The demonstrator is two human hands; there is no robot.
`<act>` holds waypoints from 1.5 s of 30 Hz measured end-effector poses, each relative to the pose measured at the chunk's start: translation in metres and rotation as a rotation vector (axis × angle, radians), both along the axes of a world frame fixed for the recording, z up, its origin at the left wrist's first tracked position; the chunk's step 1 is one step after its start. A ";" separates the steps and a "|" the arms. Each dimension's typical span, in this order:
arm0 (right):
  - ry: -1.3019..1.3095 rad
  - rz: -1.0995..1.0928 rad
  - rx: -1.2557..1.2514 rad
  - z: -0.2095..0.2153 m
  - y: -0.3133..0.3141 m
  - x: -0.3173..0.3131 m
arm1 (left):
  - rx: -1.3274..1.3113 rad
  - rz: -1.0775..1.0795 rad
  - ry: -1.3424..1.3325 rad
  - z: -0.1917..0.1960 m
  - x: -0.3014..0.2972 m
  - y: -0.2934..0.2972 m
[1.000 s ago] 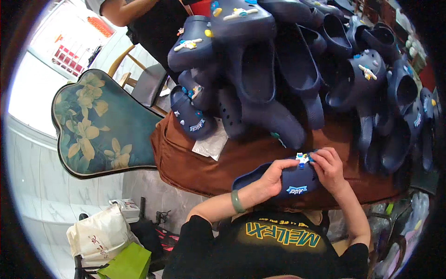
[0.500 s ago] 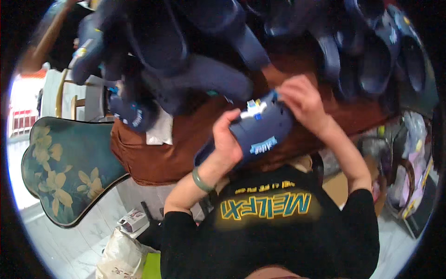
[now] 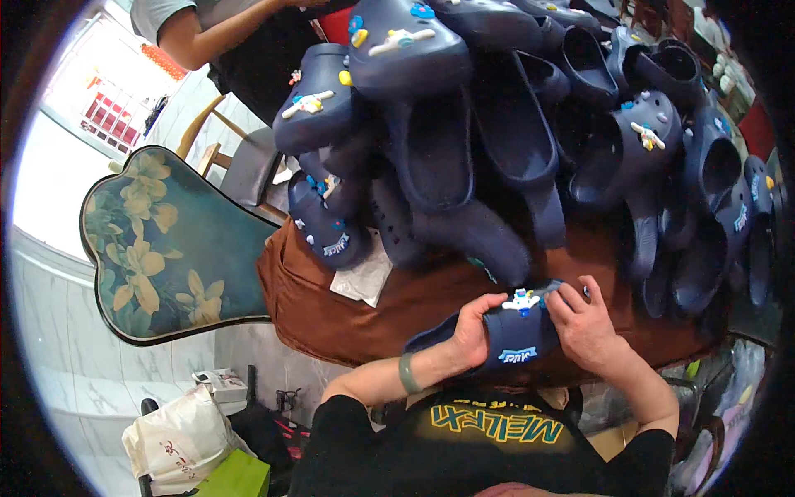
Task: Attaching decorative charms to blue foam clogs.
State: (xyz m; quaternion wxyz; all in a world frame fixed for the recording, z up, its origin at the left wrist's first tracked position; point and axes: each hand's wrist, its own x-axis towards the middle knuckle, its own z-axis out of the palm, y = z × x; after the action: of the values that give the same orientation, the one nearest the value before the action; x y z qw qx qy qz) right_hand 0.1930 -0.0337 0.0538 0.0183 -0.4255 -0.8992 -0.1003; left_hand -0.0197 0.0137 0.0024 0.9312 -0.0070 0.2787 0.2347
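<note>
Close to my body, a navy clog (image 3: 501, 331) lies tilted in my left hand (image 3: 470, 333), which is closed around its side with the thumb near the top. On its upper sit a white figure-shaped charm (image 3: 522, 301) and a light-blue banner-like charm (image 3: 518, 357). My right hand (image 3: 586, 327) is at the toe end, fingertips pinched together against the upper beside the white charm. Whatever lies between those fingertips is mostly hidden; a bit of blue shows next to them.
Many navy clogs with charms (image 3: 410, 50) are heaped across the far side of the brown-covered table (image 3: 414, 306). A white packet (image 3: 364, 273) lies under one clog. At left stands a floral-backed chair (image 3: 178, 248); another person's arm (image 3: 203, 37) shows beyond it. Bags (image 3: 178, 439) sit lower left.
The view has shifted, so the clog pile shows lower and more fully. Both hands stay on the same clog, which is turned a little, and my right fingers remain at its toe.
</note>
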 end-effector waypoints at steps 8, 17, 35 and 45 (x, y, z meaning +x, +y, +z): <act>-0.063 -0.043 -0.128 -0.003 -0.007 -0.007 | 0.114 0.046 0.080 -0.007 0.004 -0.012; 0.691 -0.196 -0.006 -0.030 0.011 0.004 | 0.042 0.075 0.041 0.005 0.003 -0.001; 0.330 -0.114 0.153 -0.034 -0.006 0.006 | 0.072 0.028 0.006 0.002 0.005 -0.003; 0.052 -0.002 -0.065 -0.011 0.011 0.004 | 0.163 0.015 0.101 0.004 0.011 -0.002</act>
State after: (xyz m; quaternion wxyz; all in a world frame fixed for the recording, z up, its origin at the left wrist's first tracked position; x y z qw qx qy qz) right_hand 0.1966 -0.0225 0.0428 0.0275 -0.4292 -0.9008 -0.0602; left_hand -0.0090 0.0114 0.0062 0.9116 0.0787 0.3053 0.2637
